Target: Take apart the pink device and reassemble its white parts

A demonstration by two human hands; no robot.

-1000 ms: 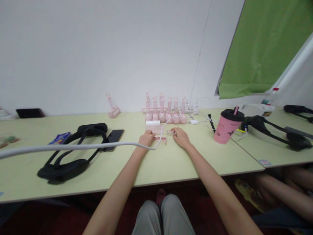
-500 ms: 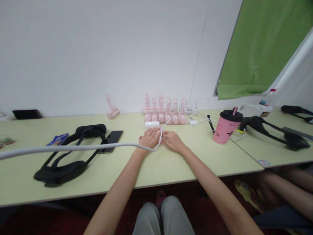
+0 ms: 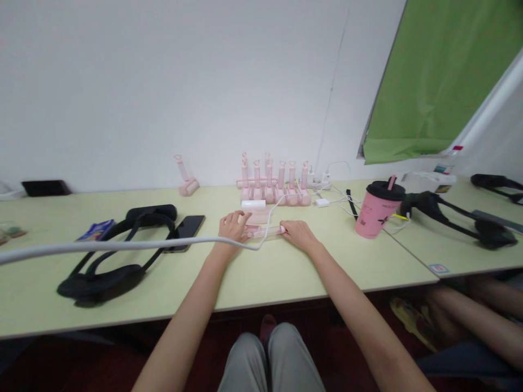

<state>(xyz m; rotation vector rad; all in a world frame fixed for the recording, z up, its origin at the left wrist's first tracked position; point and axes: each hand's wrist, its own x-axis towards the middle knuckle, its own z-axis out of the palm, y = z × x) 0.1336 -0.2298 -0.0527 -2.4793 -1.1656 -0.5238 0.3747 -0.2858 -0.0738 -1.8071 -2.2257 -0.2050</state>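
My left hand and my right hand rest on the pale green table, each gripping one end of a slim pink rod-like piece that lies between them. A white cable runs across the left forearm and over the piece. Just behind the hands lies a white roller on a pink holder. Further back a group of several pink lint rollers stands against the wall.
One lone pink roller stands left of the group. A black headset and a phone lie at left, a pink cup and another black headset at right. Another person's arms show at lower right.
My hands came together over the pink piece, then drew apart; it now lies stretched between them, one end in each hand.
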